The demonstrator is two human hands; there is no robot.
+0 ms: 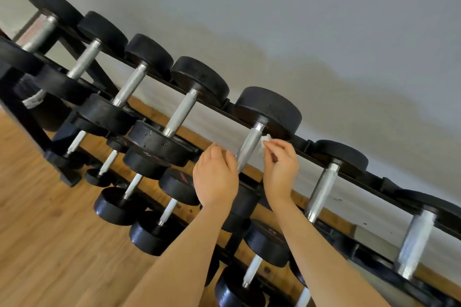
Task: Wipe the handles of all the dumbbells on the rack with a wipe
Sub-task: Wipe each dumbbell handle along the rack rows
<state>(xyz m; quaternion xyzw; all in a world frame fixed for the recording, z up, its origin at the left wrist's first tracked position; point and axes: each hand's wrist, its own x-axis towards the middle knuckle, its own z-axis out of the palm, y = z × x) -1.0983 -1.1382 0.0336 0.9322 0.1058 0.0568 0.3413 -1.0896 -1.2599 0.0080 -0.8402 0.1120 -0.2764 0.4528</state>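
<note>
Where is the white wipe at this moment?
In the head view, the wipe is pinched in the right hand, against the right side of a top-row dumbbell handle, just below its far weight head.

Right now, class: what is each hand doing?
Left hand: fingers curled by the dumbbell handle; whether it grips cannot be told.
Right hand: pinches the wipe against that handle.

One head-worn view, tilted, looks down close over the rack [311, 154] toward the wall [324, 20].
</note>
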